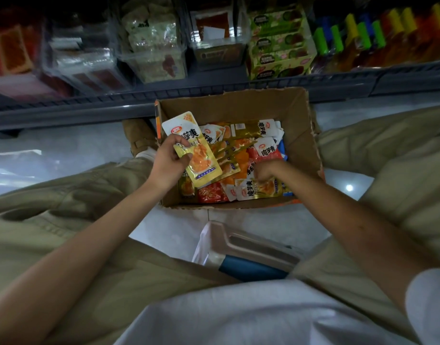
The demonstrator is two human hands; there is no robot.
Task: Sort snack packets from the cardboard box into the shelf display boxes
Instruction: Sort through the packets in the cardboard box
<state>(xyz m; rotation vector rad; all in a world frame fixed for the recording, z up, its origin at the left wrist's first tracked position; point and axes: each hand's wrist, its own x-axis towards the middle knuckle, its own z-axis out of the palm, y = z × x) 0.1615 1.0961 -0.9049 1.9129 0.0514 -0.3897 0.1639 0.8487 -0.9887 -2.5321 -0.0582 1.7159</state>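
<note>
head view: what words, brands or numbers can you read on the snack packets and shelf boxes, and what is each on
"芋爽": gold snack packet held in the left hand; fingers cover the start of the text.
"魔芋爽": red packet with a white top in the brown cardboard box.
"魔芋爽": gold packet beside the right hand.
Green shelf display boxes: labels too blurred to read.
Small print on all the packets: too small to read.
</note>
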